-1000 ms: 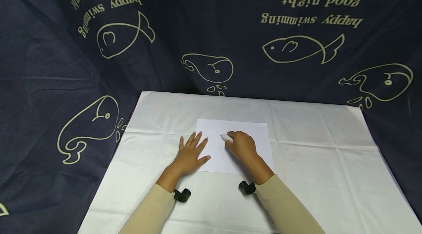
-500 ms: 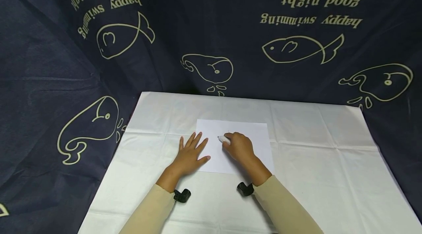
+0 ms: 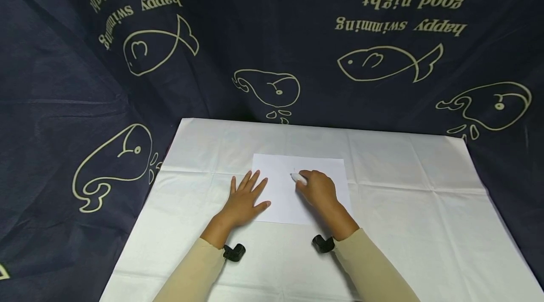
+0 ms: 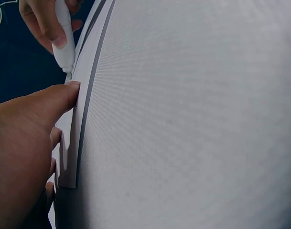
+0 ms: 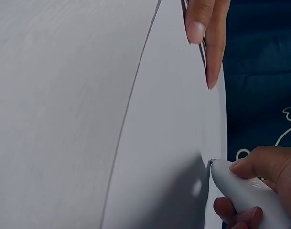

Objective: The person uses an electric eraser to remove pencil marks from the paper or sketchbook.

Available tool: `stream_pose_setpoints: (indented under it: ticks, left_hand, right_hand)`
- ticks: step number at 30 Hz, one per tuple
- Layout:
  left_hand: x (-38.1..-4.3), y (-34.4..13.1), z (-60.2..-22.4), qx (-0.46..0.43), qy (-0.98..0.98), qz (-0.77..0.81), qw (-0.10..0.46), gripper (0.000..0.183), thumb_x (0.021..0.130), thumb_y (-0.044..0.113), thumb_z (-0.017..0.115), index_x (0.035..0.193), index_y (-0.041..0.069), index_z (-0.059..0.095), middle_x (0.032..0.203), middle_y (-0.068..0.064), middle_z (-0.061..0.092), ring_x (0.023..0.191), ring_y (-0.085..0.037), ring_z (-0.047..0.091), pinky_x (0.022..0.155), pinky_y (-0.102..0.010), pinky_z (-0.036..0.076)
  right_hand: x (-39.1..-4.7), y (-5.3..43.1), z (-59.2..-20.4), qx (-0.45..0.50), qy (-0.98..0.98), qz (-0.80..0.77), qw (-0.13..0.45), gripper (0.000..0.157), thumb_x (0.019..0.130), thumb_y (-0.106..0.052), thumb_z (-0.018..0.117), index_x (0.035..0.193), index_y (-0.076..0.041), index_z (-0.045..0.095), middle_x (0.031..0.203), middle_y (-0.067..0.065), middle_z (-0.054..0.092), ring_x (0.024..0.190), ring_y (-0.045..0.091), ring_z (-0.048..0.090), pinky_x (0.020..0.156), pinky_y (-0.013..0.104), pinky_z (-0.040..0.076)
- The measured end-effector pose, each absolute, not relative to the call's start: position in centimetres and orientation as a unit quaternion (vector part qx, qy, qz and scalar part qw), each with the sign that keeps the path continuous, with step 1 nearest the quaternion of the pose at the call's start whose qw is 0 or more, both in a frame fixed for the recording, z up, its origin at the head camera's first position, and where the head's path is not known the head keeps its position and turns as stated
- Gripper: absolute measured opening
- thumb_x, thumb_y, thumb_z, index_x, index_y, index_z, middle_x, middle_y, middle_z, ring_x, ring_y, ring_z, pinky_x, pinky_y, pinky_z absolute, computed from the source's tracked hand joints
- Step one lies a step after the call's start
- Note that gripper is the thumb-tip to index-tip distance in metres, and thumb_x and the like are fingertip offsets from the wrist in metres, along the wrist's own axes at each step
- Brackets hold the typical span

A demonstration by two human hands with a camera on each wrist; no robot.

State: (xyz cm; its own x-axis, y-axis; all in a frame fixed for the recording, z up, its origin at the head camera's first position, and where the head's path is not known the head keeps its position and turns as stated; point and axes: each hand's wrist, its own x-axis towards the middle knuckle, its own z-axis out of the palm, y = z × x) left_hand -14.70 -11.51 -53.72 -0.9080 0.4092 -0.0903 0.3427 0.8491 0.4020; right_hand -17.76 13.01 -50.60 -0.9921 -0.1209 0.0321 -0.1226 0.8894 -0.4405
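Observation:
A white sheet of paper (image 3: 278, 202) lies on the white-covered table. My left hand (image 3: 240, 203) rests on its left edge with the fingers spread. With its thumb and fingers, my right hand (image 3: 318, 190) grips a thick white pen (image 3: 300, 178) over the middle of the sheet. The pen (image 5: 248, 195) has a stout, smooth body and a small tip pointing away to the left; in the right wrist view the tip is at or very near the paper. A faint short mark is visible on the sheet close to the tip. The right palm hides part of the pen.
A creased white cloth (image 3: 408, 226) covers the table. Behind it hangs a dark blue curtain (image 3: 255, 18) with line-drawn fish, whales and lettering. Small black devices (image 3: 234, 252) are strapped at both wrists, below beige sleeves (image 3: 193, 271).
The right hand and pen shift a little left, then back to the right, ending slightly right of where they were a second ago. The left hand and the paper stay put.

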Motion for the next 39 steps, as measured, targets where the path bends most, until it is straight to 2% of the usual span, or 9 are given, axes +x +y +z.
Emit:
stream_pose_setpoints:
  ticks: [10, 19, 39]
  left_hand:
    - [-14.8, -11.5, -53.8, 0.194, 0.958, 0.188, 0.096, 0.072, 0.102, 0.056, 0.048, 0.162, 0.022, 0.028, 0.172, -0.007, 0.010, 0.160, -0.032, 0.003, 0.122, -0.069, -0.005]
    - [-14.7, -11.5, -53.5, 0.194, 0.957, 0.195, 0.094, 0.071, 0.102, 0.055, 0.049, 0.161, 0.021, 0.029, 0.172, -0.007, 0.012, 0.160, -0.032, 0.004, 0.122, -0.070, -0.004]
    - [-14.7, -11.6, -53.9, 0.200, 0.955, 0.205, 0.081, 0.070, 0.101, 0.051, 0.053, 0.160, 0.018, 0.033, 0.171, -0.010, 0.016, 0.159, -0.035, 0.008, 0.120, -0.072, -0.003]
  right_hand:
    - [-18.0, 14.5, -50.6, 0.038, -0.970, 0.239, -0.006, 0.039, 0.090, -0.022, 0.066, 0.124, -0.005, 0.072, 0.111, 0.022, 0.075, 0.095, 0.037, 0.071, 0.075, 0.049, 0.056]
    - [-18.0, 14.1, -50.9, 0.064, -0.966, 0.249, 0.002, 0.032, 0.089, -0.019, 0.069, 0.118, -0.008, 0.075, 0.101, 0.017, 0.077, 0.083, 0.030, 0.070, 0.070, 0.045, 0.054]
    - [-18.2, 14.0, -50.8, 0.057, -0.971, 0.232, 0.014, 0.032, 0.089, -0.018, 0.069, 0.118, -0.007, 0.075, 0.102, 0.018, 0.076, 0.089, 0.034, 0.071, 0.071, 0.048, 0.055]
